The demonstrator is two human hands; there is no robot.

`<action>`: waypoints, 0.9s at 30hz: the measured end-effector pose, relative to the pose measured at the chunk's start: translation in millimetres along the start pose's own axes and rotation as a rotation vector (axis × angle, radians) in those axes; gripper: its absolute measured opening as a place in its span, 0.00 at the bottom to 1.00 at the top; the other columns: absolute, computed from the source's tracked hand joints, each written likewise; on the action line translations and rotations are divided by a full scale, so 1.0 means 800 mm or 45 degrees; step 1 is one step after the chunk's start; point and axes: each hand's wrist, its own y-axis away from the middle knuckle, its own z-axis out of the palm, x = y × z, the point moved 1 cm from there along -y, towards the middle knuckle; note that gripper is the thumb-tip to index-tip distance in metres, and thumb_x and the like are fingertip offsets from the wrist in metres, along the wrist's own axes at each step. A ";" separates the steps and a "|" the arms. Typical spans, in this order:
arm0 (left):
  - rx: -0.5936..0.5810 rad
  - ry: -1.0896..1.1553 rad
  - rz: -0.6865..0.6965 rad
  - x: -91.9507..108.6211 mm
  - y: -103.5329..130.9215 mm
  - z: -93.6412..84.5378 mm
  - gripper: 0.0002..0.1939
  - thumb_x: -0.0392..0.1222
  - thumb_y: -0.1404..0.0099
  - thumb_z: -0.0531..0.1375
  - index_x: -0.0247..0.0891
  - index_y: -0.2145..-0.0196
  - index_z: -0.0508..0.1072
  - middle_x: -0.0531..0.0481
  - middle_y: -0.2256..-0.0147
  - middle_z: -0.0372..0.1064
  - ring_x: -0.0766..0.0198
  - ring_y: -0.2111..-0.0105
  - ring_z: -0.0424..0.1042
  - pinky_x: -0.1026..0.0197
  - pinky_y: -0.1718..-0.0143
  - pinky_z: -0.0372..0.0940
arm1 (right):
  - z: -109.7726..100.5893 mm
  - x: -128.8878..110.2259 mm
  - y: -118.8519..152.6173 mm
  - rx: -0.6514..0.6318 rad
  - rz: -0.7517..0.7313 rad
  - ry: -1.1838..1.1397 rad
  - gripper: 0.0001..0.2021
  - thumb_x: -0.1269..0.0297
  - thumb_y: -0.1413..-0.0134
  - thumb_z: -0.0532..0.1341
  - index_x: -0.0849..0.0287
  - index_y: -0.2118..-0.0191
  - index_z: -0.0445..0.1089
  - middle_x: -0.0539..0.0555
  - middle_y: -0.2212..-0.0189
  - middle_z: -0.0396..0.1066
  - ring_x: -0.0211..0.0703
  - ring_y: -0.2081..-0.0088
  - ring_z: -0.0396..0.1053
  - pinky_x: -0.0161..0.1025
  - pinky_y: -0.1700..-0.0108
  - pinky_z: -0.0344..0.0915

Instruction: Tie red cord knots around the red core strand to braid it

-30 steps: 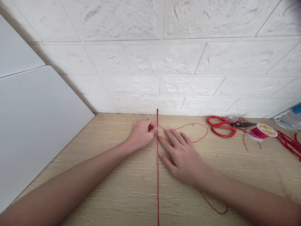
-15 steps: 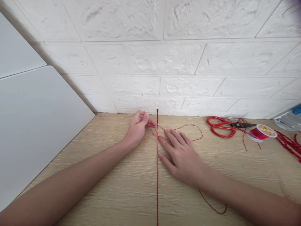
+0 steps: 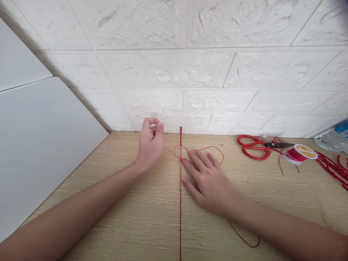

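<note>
A red cord (image 3: pixel 180 203) runs straight down the wooden table from a short knotted section (image 3: pixel 181 138) beside the wall. Thinner red thread forms a small loop around the cord below the knots and a wider loop (image 3: pixel 223 156) to the right. My left hand (image 3: pixel 151 143) is raised left of the cord, its fingers closed in a pinch on the thread, which trails from it toward the small loop. Palm down, my right hand (image 3: pixel 206 177) lies spread on the table, its fingertips over the thread next to the cord.
Orange-handled scissors (image 3: pixel 257 152), a spool of red thread (image 3: pixel 299 153) and braided red cords (image 3: pixel 333 169) lie at the right. A clear plastic bottle (image 3: pixel 330 139) is near the wall. A grey-white panel (image 3: pixel 51 145) stands on the left.
My left hand has moved left, away from the cord, drawing thread with it. The wide loop on the right has become shorter. My right hand has stayed nearly in place.
</note>
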 end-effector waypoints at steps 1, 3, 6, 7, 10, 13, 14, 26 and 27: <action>-0.006 -0.033 0.041 0.008 -0.002 -0.002 0.07 0.46 0.29 0.55 0.44 0.61 0.60 0.62 0.81 0.50 0.70 0.83 0.48 0.66 0.82 0.44 | 0.000 0.000 0.000 -0.001 -0.001 0.001 0.28 0.50 0.30 0.46 0.57 0.32 0.58 0.63 0.30 0.49 0.62 0.30 0.45 0.66 0.33 0.44; -0.002 -0.067 0.120 0.023 -0.007 -0.007 0.06 0.45 0.28 0.55 0.45 0.61 0.60 0.62 0.81 0.49 0.70 0.83 0.48 0.65 0.82 0.44 | -0.001 0.001 0.000 0.000 -0.004 0.001 0.28 0.50 0.30 0.46 0.58 0.32 0.58 0.63 0.30 0.49 0.62 0.30 0.45 0.66 0.33 0.44; 0.059 -0.160 0.251 0.042 -0.017 -0.020 0.05 0.45 0.27 0.54 0.45 0.60 0.59 0.61 0.81 0.49 0.69 0.84 0.47 0.63 0.82 0.44 | 0.000 0.001 0.000 0.008 -0.012 0.003 0.28 0.50 0.30 0.46 0.58 0.32 0.59 0.64 0.30 0.50 0.63 0.30 0.46 0.66 0.34 0.44; 0.094 -0.233 0.303 0.047 -0.020 -0.025 0.05 0.45 0.28 0.54 0.45 0.61 0.60 0.61 0.81 0.49 0.68 0.84 0.48 0.62 0.82 0.45 | 0.000 0.001 0.000 0.011 -0.015 0.004 0.28 0.50 0.30 0.47 0.58 0.32 0.59 0.64 0.30 0.51 0.63 0.30 0.46 0.67 0.34 0.44; 0.204 -0.619 0.429 0.063 -0.027 -0.041 0.05 0.45 0.29 0.56 0.45 0.61 0.63 0.60 0.82 0.51 0.68 0.83 0.51 0.61 0.78 0.48 | 0.001 0.001 0.000 0.022 -0.019 0.006 0.28 0.50 0.30 0.47 0.59 0.33 0.60 0.64 0.31 0.52 0.63 0.31 0.47 0.67 0.33 0.43; 0.256 -1.109 0.498 0.078 -0.032 -0.053 0.03 0.44 0.30 0.57 0.44 0.60 0.65 0.58 0.80 0.57 0.66 0.80 0.58 0.61 0.73 0.51 | 0.000 0.001 0.001 0.027 -0.018 0.008 0.28 0.50 0.30 0.46 0.58 0.33 0.60 0.63 0.31 0.52 0.62 0.30 0.47 0.66 0.33 0.43; 0.256 -1.275 0.490 0.083 -0.033 -0.056 0.04 0.44 0.30 0.56 0.44 0.59 0.66 0.57 0.78 0.60 0.65 0.79 0.60 0.60 0.72 0.51 | 0.000 0.001 0.001 0.030 -0.015 0.008 0.28 0.49 0.30 0.46 0.58 0.33 0.60 0.63 0.31 0.52 0.62 0.30 0.47 0.65 0.33 0.43; 0.313 -2.094 0.191 0.123 -0.037 -0.095 0.21 0.51 0.28 0.43 0.40 0.50 0.68 0.44 0.72 0.67 0.48 0.68 0.72 0.50 0.67 0.59 | 0.001 0.004 0.003 0.026 -0.010 0.008 0.29 0.48 0.30 0.45 0.57 0.31 0.57 0.62 0.30 0.49 0.62 0.30 0.45 0.67 0.33 0.43; 0.329 -2.128 0.164 0.121 -0.034 -0.098 0.21 0.51 0.28 0.44 0.39 0.50 0.69 0.44 0.73 0.67 0.48 0.68 0.72 0.49 0.67 0.59 | 0.001 0.004 0.003 0.025 -0.011 0.007 0.29 0.48 0.30 0.45 0.57 0.31 0.57 0.62 0.30 0.49 0.62 0.30 0.45 0.67 0.33 0.43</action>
